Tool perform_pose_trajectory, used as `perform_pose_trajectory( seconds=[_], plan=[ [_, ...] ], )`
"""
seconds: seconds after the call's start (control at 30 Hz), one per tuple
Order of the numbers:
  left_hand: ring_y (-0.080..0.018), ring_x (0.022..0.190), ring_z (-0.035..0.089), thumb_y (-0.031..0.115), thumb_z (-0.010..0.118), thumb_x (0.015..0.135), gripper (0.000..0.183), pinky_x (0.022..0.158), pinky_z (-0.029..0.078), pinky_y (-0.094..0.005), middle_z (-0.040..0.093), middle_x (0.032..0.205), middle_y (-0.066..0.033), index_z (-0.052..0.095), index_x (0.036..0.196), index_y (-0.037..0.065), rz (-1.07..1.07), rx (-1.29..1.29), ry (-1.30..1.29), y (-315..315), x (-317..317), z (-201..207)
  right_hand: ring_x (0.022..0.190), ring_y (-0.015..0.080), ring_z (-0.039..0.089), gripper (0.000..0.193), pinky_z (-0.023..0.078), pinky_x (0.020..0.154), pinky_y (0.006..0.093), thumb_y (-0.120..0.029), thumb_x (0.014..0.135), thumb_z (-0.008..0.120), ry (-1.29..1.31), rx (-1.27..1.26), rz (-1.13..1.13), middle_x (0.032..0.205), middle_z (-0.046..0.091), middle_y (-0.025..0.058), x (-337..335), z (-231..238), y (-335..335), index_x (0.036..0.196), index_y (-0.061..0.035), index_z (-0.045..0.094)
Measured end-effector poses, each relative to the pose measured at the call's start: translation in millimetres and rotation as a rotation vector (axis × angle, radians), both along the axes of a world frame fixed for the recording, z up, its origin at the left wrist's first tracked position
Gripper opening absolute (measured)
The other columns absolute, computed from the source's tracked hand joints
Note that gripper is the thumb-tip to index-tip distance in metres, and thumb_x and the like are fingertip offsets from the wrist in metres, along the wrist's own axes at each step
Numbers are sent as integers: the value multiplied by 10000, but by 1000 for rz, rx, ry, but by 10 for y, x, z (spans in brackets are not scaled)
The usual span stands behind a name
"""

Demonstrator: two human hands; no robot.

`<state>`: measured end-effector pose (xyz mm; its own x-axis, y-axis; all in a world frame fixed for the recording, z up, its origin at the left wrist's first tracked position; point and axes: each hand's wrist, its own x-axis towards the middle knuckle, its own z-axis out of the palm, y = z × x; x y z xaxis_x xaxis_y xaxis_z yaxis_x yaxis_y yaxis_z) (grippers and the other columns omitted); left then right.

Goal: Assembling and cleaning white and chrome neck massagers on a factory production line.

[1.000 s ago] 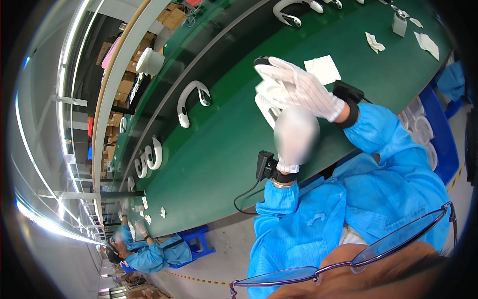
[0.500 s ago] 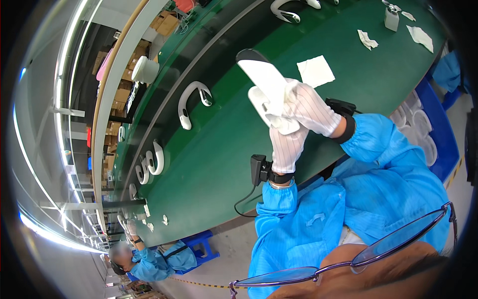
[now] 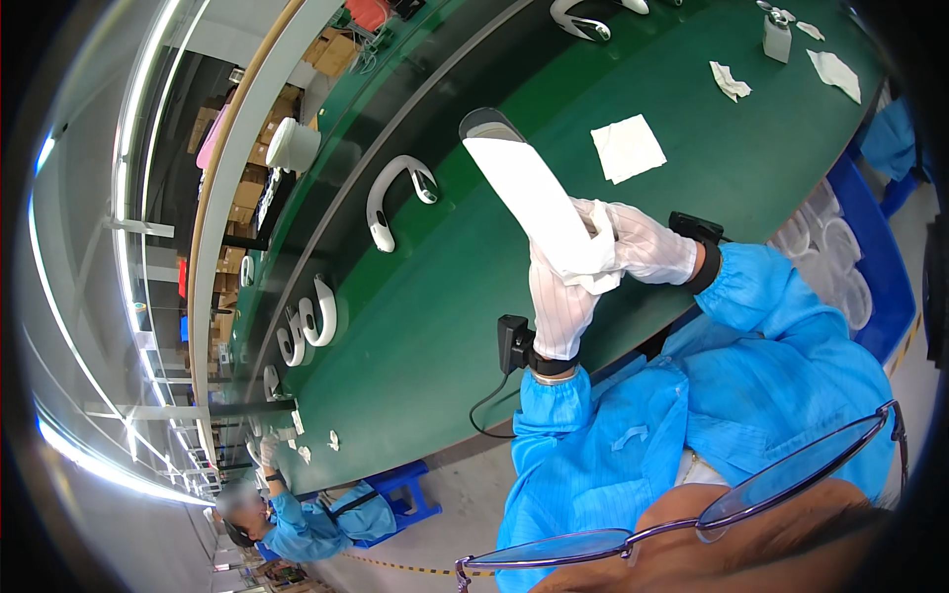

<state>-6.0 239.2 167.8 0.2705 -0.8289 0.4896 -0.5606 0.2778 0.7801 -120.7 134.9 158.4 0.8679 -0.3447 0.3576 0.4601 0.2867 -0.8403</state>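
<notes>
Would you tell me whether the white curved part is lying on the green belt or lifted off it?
Lifted: the white curved part is held above the green belt by the left hand and right hand, both gloved.

The curved white part (image 3: 529,193) looked like smooth matt plastic, the gloves (image 3: 559,306) woven cloth, the green belt (image 3: 445,296) faintly glossy.

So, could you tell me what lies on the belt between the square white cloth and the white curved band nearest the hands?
In the head view, only bare green belt lies between the square white cloth and the curved band.
</notes>
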Motion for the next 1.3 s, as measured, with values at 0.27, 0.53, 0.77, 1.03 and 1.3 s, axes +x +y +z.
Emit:
perform_pose_trajectory(
  seconds=[0.27,0.53,0.77,1.03,1.3],
  plan=[
    [-176,937,599,197,676,865,382,747,494,-297,595,1098,-131,542,1144,-26,-192,208,539,182,-49,-63,1165,189,552,523,436,1015,335,-288,1023,504,48,110,-148,1295,570,124,170,-140,82,1429,22,396],
    [-181,930,606,579,332,1024,682,783,497,-324,626,1061,-118,545,1188,-48,194,-37,605,56,-78,-196,1300,286,483,727,372,1082,364,-201,948,592,33,-308,-206,1476,399,201,116,-62,149,1522,4,196],
    [-178,928,608,487,406,1033,572,787,500,-318,626,1063,-125,552,1164,-50,260,-126,384,-43,-11,-214,1075,342,577,538,477,900,431,-161,925,569,35,-501,-470,1214,581,196,330,-304,85,1435,-57,433],
    [-241,917,604,487,403,1021,519,852,497,-347,609,1072,-129,525,1155,1,427,93,-9,85,78,-346,1052,264,591,529,479,911,380,-337,1003,518,-49,-966,-638,1194,578,186,231,-277,122,1375,24,411],
    [-239,984,608,531,330,1034,611,856,514,-378,596,1143,-129,470,1310,5,-36,-129,862,17,-36,-107,878,276,623,471,508,834,387,-267,985,543,170,-820,-408,1023,596,157,258,-115,29,1364,-5,442]
  ],
)
